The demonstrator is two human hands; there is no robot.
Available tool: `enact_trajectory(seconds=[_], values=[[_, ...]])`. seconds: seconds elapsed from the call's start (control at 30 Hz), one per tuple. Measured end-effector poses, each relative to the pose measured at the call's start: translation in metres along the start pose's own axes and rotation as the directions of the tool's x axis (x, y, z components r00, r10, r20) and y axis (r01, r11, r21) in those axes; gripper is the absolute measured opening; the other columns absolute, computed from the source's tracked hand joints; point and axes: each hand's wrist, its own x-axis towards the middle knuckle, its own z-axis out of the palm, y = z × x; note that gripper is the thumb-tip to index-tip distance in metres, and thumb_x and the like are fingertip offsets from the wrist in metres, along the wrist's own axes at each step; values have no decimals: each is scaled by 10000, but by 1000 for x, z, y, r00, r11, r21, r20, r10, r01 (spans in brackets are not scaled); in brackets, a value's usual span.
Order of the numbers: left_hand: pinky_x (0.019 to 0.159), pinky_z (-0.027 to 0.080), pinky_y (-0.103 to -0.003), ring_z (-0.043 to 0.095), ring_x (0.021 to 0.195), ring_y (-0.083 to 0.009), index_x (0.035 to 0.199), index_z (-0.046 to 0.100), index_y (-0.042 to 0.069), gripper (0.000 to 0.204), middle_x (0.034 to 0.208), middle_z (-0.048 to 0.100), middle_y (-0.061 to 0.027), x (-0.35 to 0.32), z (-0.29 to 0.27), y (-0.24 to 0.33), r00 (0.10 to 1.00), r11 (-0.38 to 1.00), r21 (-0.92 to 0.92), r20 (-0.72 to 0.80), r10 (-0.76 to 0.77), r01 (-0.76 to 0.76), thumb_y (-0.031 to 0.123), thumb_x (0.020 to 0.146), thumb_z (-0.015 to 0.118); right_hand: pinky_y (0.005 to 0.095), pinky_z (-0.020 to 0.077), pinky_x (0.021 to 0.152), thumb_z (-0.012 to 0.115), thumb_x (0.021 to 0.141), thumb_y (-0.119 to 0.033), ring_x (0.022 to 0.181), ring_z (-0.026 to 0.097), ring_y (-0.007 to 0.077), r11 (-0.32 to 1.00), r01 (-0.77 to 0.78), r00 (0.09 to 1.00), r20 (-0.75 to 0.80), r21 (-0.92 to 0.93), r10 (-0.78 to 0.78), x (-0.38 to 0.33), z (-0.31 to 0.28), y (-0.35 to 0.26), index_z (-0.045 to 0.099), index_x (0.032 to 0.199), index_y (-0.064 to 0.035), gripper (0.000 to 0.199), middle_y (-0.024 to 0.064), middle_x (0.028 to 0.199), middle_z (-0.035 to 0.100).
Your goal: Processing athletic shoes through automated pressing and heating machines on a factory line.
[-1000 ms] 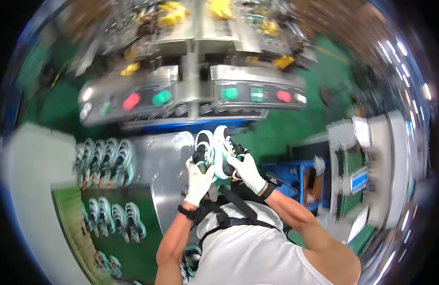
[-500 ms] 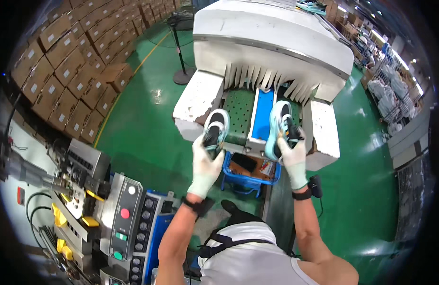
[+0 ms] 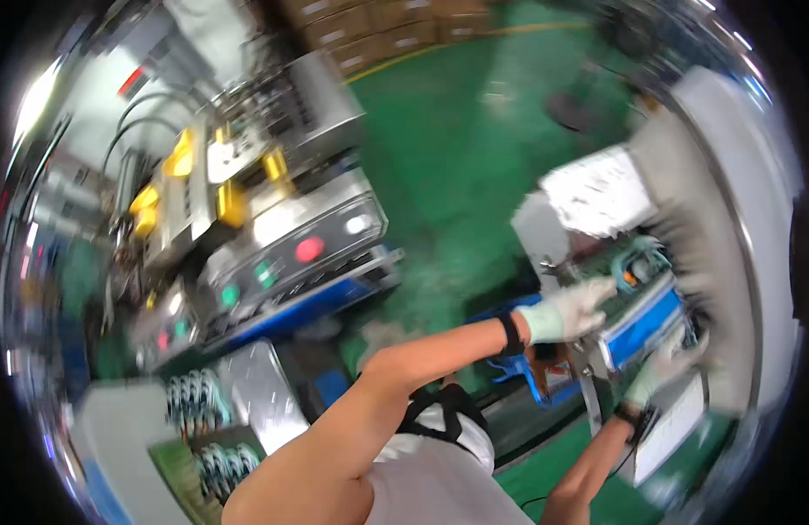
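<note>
While blur hides detail, the gloved left hand (image 3: 569,311) is seen flat and open at 3 o'clock, reaching over the blue belt (image 3: 643,322). A teal-white shoe (image 3: 643,259) lies at its fingertips: judged light, soft upper, stiff sole, best taken at heel. Right hand (image 3: 663,372) grip cannot be told. Control panel (image 3: 286,262) sits at 9 o'clock.

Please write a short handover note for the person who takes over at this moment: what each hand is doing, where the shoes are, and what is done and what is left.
Left hand: gloved, reaching to the grey machine on the right; blur hides any grip.
Right hand: gloved, lower at the same machine; grip unclear.
One shoe lies in the machine's blue-edged tray.
More shoes wait in rows at lower left, beside the control panel.
Done: at least one shoe delivered. Left: the waiting rows.
</note>
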Motion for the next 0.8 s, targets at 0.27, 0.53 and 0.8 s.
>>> enact_trajectory(seconds=[0.27, 0.53, 0.8], values=[[852, 545, -495, 693, 956, -380, 967, 735, 75, 319, 1001, 720, -208, -501, -176, 22, 178, 85, 198, -517, -837, 976, 324, 884, 554, 364, 395, 1132, 611, 997, -127, 1307, 529, 255, 804, -437, 177, 914, 404, -364, -278, 135, -80, 458, 1414, 69, 485, 195, 1436, 527], [800, 544, -489, 678, 912, -414, 950, 647, 35, 284, 934, 704, -224, -946, -120, 276, -484, -386, -402, -864, -143, 831, 314, 938, 594, 351, 441, 1072, 646, 975, -140, 1220, 580, 244, 946, -129, -329, 887, 299, -325, -443, 165, -161, 503, 1362, 82, 469, 196, 1341, 589], [853, 552, -467, 651, 1032, -358, 1173, 557, 76, 585, 1148, 589, -195, -932, -18, 189, -743, -550, -513, -553, -377, 660, 306, 729, 859, 372, 466, 1035, 667, 946, -163, 1167, 614, 269, 879, 302, -400, 886, 369, -234, -483, 126, -214, 543, 1312, 92, 463, 208, 1273, 631]])
